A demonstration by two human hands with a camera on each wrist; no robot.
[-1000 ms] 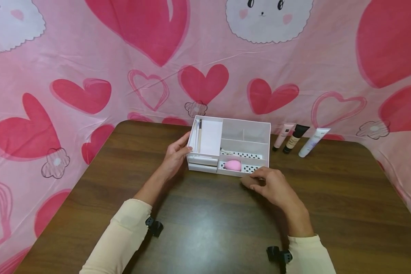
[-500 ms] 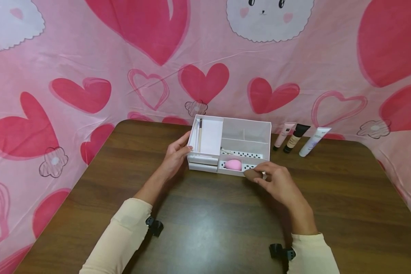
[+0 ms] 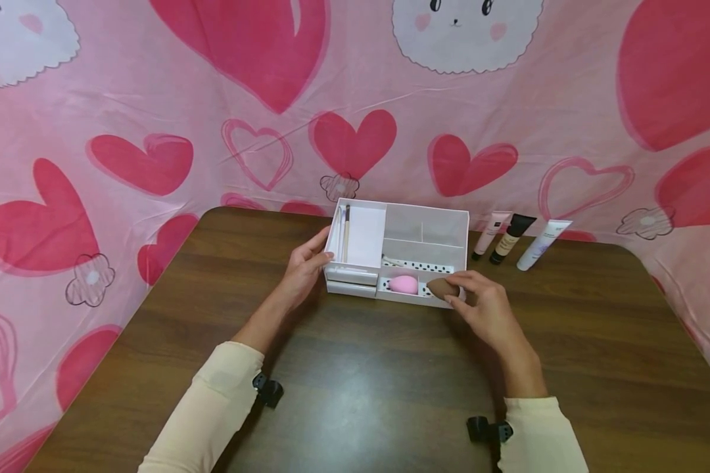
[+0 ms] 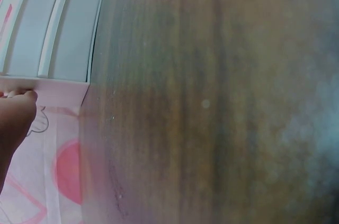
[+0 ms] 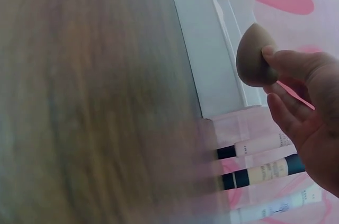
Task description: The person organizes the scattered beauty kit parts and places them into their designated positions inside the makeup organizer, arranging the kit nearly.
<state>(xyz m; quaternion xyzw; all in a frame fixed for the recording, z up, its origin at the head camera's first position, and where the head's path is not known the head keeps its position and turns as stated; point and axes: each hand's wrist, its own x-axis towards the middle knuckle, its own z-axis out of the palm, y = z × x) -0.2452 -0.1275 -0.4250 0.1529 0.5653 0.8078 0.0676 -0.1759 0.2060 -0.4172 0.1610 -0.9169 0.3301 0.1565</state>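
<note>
My right hand [image 3: 486,303] pinches a brown makeup sponge [image 3: 441,289] between thumb and fingers. In the head view the sponge is over the front right compartment of a white desktop organizer [image 3: 420,301]. The right wrist view shows its pointed end turned up, above the box's front wall [image 5: 198,38]. A pink makeup sponge [image 3: 403,284] lies in the compartment to its left. My left hand [image 3: 303,269] holds the organizer's left side, its thumb at the front corner; its other fingers are partly hidden. Two small drawers [image 4: 74,36] show on the organizer's front.
Slim brushes [image 3: 346,233] stand in the organizer's left section. Thin white items [image 3: 393,261] lie in the middle row. To the right stand a pink tube [image 3: 490,235], a black-capped beige tube [image 3: 511,240] and a white tube [image 3: 542,246]. A heart-print cloth [image 3: 355,79] hangs behind the wooden table [image 3: 343,381].
My right hand has lifted the brown sponge from in front of the organizer and carried it up and right, over the front right compartment. The left hand stays in place.
</note>
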